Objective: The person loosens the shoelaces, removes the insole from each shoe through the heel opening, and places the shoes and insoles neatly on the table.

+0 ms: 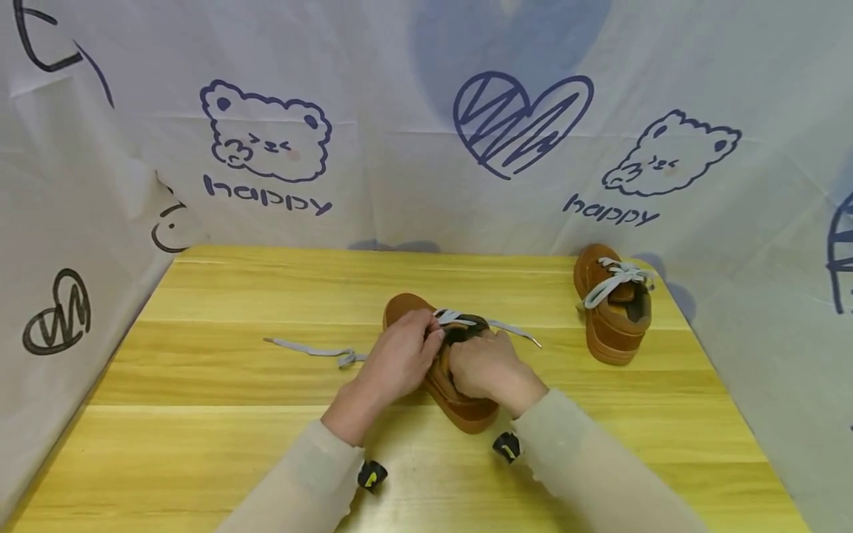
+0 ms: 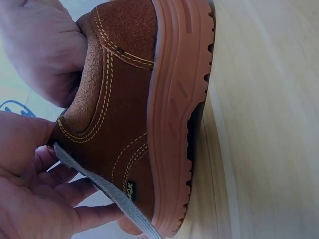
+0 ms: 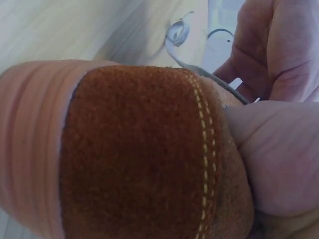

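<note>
A brown lace-up shoe [image 1: 469,414] stands on the table, its toe pointing to the back left. My left hand [image 1: 400,355] pinches the edge of its opening by the top eyelet, thumb at the rim. A grey shoelace [image 2: 104,184] runs from there down over the shoe's side. My right hand [image 1: 486,363] reaches into the shoe's opening at the heel end; its fingertips are hidden inside. In the right wrist view, the suede heel [image 3: 134,154] fills the foreground, with the right hand [image 3: 284,154] over the collar.
A second brown shoe [image 1: 616,333], its lace tied in a bow, stands at the back right of the wooden table [image 1: 200,444]. One loose lace end [image 1: 300,346] lies to the left, another [image 1: 516,329] to the right. White cloth [image 1: 393,185] hangs behind the table.
</note>
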{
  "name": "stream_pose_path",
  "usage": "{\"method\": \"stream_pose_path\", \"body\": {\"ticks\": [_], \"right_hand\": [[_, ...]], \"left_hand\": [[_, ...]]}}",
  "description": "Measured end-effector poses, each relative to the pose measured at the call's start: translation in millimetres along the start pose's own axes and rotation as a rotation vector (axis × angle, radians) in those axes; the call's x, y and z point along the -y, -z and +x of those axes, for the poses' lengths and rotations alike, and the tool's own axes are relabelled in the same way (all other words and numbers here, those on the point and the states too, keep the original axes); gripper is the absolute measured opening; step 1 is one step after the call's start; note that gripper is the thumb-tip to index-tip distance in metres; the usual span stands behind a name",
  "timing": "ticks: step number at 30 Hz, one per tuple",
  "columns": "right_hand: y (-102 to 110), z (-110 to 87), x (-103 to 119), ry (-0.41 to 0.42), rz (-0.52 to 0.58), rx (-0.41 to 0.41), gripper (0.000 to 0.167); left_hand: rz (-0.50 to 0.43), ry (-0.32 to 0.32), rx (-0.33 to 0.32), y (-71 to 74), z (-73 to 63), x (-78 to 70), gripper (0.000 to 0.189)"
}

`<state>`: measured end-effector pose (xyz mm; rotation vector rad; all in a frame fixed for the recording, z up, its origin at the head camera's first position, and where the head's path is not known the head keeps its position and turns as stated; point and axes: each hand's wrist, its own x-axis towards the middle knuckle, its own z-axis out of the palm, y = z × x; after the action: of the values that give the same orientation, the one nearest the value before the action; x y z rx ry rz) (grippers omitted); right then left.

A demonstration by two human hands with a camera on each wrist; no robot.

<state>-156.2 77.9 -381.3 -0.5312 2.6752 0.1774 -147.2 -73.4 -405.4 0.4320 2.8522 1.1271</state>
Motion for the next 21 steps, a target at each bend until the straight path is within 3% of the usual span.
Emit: {"method": "stream_pose_path", "body": {"ticks": [5, 11, 15, 18, 21], "right_hand": [[-2, -4.3, 0, 0.004, 0.055, -0.079, 0.014], [-15, -14.0, -1, 0.022, 0.088, -0.301, 0.02], [-22, -18.2, -3, 0.032, 0.053, -0.423, 0.015], [-22, -18.1, -5, 0.044, 0.013, -0.462, 0.017], [-21, -16.3, -8, 0.054, 0.005, -0.451, 0.02]], "left_hand": [[-0.004, 0.004, -0.002, -0.7, -0.7, 0.7, 0.015], [0.013, 0.006, -0.02, -1.3, -0.9, 1.5, 0.015], [0.019, 0.005, -0.029, -0.9, -1.4, 1.7, 0.014], [0.012, 0.005, -0.029, -0.8, -1.6, 1.6, 0.015], [0.003, 0.003, -0.023, -1.6, -1.5, 1.8, 0.016]]}}
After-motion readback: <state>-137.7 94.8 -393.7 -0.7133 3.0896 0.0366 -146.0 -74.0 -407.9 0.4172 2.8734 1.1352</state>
